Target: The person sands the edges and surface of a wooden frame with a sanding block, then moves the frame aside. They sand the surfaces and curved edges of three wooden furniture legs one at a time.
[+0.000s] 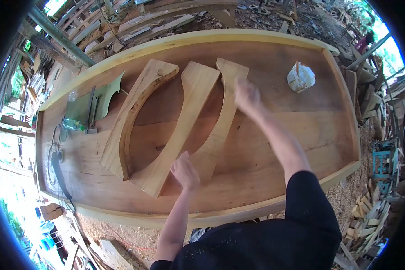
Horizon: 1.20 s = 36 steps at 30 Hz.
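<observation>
Three curved wooden boards lie side by side on a large rimmed wooden tabletop [274, 148]. The left board [132, 112] shows a thick curved edge, while the middle board [180, 135] rests flat. My left hand [185, 173] is at the lower end of the right board [218, 130], fingers bent at its left edge. Over that board's upper part is my right hand [247, 95], closed and slightly blurred; whatever is in its fingers is hidden.
A white tub [301, 77] with a stick in it stands at right. On the left are a green sheet [105, 101], a dark metal tool [92, 110], a clear bottle [73, 124] and a corded black-handled tool [58, 168]. A raised rim [202, 38] borders the tabletop; scrap wood surrounds it.
</observation>
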### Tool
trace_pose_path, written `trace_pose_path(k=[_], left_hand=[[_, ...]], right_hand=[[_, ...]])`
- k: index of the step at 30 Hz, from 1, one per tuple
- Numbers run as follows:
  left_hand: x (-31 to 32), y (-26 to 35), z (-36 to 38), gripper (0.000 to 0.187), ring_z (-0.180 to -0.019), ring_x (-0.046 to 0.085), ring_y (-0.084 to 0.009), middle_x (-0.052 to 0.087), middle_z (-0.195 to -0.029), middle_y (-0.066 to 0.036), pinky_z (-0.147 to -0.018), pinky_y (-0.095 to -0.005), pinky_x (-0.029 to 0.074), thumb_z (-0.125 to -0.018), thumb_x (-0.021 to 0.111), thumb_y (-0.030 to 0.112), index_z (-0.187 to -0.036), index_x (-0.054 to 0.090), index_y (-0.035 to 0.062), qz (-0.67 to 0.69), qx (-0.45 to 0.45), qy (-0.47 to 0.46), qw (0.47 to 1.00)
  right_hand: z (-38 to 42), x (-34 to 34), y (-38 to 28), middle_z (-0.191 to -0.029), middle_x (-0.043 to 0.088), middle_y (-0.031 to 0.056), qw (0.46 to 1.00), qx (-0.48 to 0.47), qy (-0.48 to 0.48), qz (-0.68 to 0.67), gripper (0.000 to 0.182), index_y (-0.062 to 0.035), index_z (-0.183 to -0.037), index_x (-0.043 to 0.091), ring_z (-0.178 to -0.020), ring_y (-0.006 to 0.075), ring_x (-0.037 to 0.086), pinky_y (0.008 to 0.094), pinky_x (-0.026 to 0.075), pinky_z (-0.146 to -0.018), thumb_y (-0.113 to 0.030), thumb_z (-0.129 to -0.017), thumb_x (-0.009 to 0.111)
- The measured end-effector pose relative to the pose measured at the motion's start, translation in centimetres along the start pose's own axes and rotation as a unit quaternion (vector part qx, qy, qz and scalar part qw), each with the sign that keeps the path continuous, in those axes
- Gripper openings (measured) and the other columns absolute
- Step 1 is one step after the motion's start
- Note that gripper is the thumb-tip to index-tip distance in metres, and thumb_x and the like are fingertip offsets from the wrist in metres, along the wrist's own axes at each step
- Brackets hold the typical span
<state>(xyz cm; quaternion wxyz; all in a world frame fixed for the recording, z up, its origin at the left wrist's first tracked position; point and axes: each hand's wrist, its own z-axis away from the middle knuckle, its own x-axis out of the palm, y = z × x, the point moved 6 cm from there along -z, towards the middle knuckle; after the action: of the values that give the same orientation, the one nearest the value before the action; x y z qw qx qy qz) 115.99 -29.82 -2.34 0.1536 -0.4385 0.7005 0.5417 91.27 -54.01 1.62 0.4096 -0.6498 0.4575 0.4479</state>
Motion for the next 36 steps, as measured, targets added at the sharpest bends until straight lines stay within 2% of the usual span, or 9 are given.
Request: trace_pose_path(k=[4, 8, 13, 16, 18, 23, 27, 32, 36], left_hand=[[0.1, 0.0, 0.3, 0.024, -0.097, 0.06, -0.0219, 0.068, -0.101, -0.004, -0.093, -0.037, 0.037, -0.098, 0.044, 0.01, -0.117, 0.058, 0.0091, -0.034, -0.001, 0.011, 0.999], [0.4, -0.6, 0.5, 0.025, -0.098, 0.059, -0.0235, 0.067, -0.103, -0.004, -0.093, -0.039, 0.036, -0.096, 0.046, 0.01, -0.117, 0.059, 0.0083, -0.021, -0.003, 0.003, 1.0], [0.1, -0.3, 0.4, 0.025, -0.1, 0.058, -0.0268, 0.065, -0.102, -0.006, -0.093, -0.0419, 0.036, -0.095, 0.046, 0.012, -0.117, 0.058, 0.0067, -0.009, 0.002, 0.006, 1.0], [0.3, -0.4, 0.3, 0.026, -0.101, 0.057, -0.0271, 0.064, -0.105, -0.006, -0.093, -0.0429, 0.037, -0.095, 0.046, 0.01, -0.118, 0.057, 0.0061, -0.014, -0.005, -0.005, 1.0], [0.2, -0.3, 0.5, 0.025, -0.1, 0.058, -0.0253, 0.065, -0.104, -0.007, -0.093, -0.0405, 0.037, -0.096, 0.045, 0.008, -0.118, 0.057, 0.0069, -0.016, 0.004, 0.026, 1.0], [0.0, -0.4, 0.6, 0.025, -0.1, 0.059, -0.0244, 0.064, -0.103, -0.008, -0.093, -0.0388, 0.038, -0.096, 0.045, 0.007, -0.117, 0.057, 0.0072, -0.044, 0.014, 0.067, 0.997], [-0.2, 0.0, 0.4, 0.024, -0.1, 0.059, -0.0249, 0.063, -0.103, -0.008, -0.093, -0.0389, 0.038, -0.097, 0.044, 0.008, -0.117, 0.057, 0.0068, -0.038, 0.009, 0.034, 0.999], [0.1, -0.1, 0.5, 0.022, -0.1, 0.059, -0.0251, 0.063, -0.101, -0.008, -0.093, -0.0387, 0.038, -0.097, 0.044, 0.011, -0.115, 0.057, 0.0069, -0.018, 0.02, 0.047, 0.999], [0.1, -0.8, 0.7, 0.023, -0.1, 0.059, -0.0257, 0.064, -0.103, -0.008, -0.094, -0.0389, 0.038, -0.098, 0.045, 0.013, -0.116, 0.057, 0.0072, -0.026, 0.013, 0.027, 0.999]], right_hand=[[15.6, 2.2, -11.8, -0.075, 0.053, 0.0082, 0.968, -0.237, -0.056, 0.065, 0.028, -0.0052, -0.109, 0.047, -0.058, 0.0219, 0.056, 0.0387, 0.045, -0.05, -0.018, -0.084, 0.049], [10.9, -2.6, -9.4, -0.093, 0.066, 0.0219, 0.912, -0.089, -0.374, -0.144, 0.042, -0.0043, -0.106, 0.049, -0.087, 0.042, 0.065, 0.0515, 0.051, -0.074, -0.032, -0.081, 0.069], [-3.6, -0.7, 3.6, -0.089, 0.066, 0.0184, 0.996, 0.072, -0.028, -0.041, 0.032, -0.003, -0.107, 0.05, -0.082, 0.0356, 0.067, 0.047, 0.054, -0.068, -0.017, -0.081, 0.063], [2.9, 0.8, -3.9, -0.077, 0.056, 0.008, 0.991, -0.035, 0.075, 0.101, 0.029, -0.0069, -0.108, 0.051, -0.064, 0.0235, 0.058, 0.0386, 0.046, -0.052, -0.012, -0.08, 0.058], [10.9, -1.9, -10.7, -0.073, 0.05, 0.0058, 0.987, -0.113, 0.042, 0.108, 0.026, -0.0091, -0.103, 0.051, -0.061, 0.018, 0.051, 0.0335, 0.037, -0.047, -0.014, -0.079, 0.06], [14.2, -4.1, -11.3, -0.096, 0.064, 0.0222, 0.932, -0.103, -0.29, -0.191, 0.032, -0.0058, -0.106, 0.047, -0.091, 0.0396, 0.066, 0.0488, 0.053, -0.074, -0.012, -0.08, 0.067], [-1.6, -1.6, 3.0, -0.095, 0.065, 0.0213, 0.993, 0.049, -0.086, -0.06, 0.036, -0.001, -0.116, 0.053, -0.091, 0.0389, 0.065, 0.0499, 0.052, -0.075, -0.021, -0.086, 0.06], [5.1, 0.3, -4.3, -0.078, 0.058, 0.0117, 0.994, -0.047, 0.081, 0.064, 0.041, -0.0018, -0.12, 0.051, -0.067, 0.0258, 0.057, 0.0402, 0.045, -0.054, -0.011, -0.08, 0.054], [20.3, -2.6, -14.8, -0.083, 0.06, 0.0158, 0.963, -0.199, -0.141, -0.116, 0.031, -0.0038, -0.106, 0.046, -0.072, 0.0321, 0.064, 0.0435, 0.049, -0.058, -0.014, -0.08, 0.059]])
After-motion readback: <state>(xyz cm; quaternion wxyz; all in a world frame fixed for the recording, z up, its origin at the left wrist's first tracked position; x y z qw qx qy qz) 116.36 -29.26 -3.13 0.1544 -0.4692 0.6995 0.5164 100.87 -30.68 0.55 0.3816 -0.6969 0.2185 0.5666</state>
